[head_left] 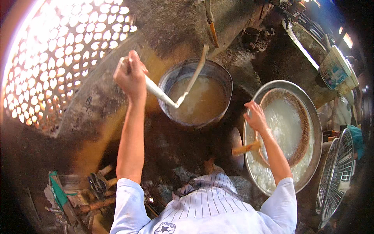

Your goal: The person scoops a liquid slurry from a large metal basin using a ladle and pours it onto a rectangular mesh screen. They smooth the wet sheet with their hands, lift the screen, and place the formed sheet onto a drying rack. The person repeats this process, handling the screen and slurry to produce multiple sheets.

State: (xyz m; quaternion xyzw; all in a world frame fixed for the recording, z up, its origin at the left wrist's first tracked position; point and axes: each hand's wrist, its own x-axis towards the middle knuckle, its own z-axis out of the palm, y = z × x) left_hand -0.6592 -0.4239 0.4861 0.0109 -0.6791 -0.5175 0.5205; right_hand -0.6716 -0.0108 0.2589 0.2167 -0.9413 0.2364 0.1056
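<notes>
My left hand (pixel 132 74) is closed round the upper end of a whitish pole (pixel 157 89). The pole slants down into a deep round metal pot (pixel 230 91) of cloudy tan liquid. A thinner pale stick (pixel 198 72) crosses the pot's far rim and meets the pole's lower end; whether they are joined I cannot tell. My right hand (pixel 256 117), fingers apart, lies over the left side of a wide metal basin (pixel 318 136), near the brown rim of a round sieve or basket (pixel 307 134). Whitish, wet contents fill both. A short wooden handle (pixel 246 148) juts over the basin's left edge.
A bright perforated wall (pixel 70 58) stands at the left. At the right are a printed bucket (pixel 337 72) and wire fan guards (pixel 337 175). Firewood and scraps (pixel 93 202) lie at the lower left. A dark small pot (pixel 250 35) sits beyond.
</notes>
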